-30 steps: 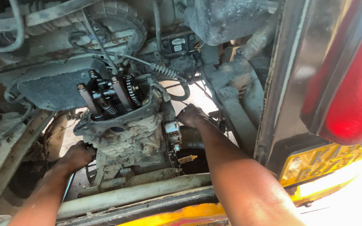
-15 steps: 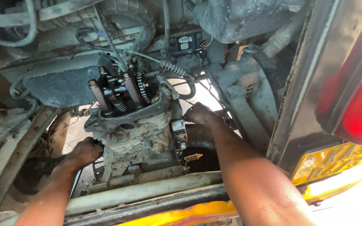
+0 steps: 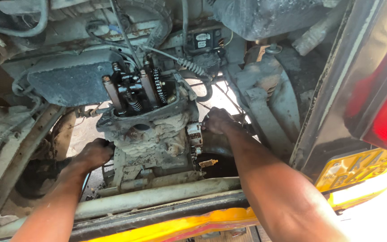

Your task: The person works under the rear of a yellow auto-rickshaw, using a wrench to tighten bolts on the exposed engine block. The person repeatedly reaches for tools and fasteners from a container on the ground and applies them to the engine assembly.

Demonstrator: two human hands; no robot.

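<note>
Labels and plates about the engine bay

A yellow rectangular number plate with dark characters (image 3: pixel 363 166) is seen at the lower right, tilted and partly washed out by glare — just below a red lamp lens. A small black rectangular box with a white label (image 3: pixel 202 39) is mounted at top centre, above the engine — its print cannot be made out.
</note>
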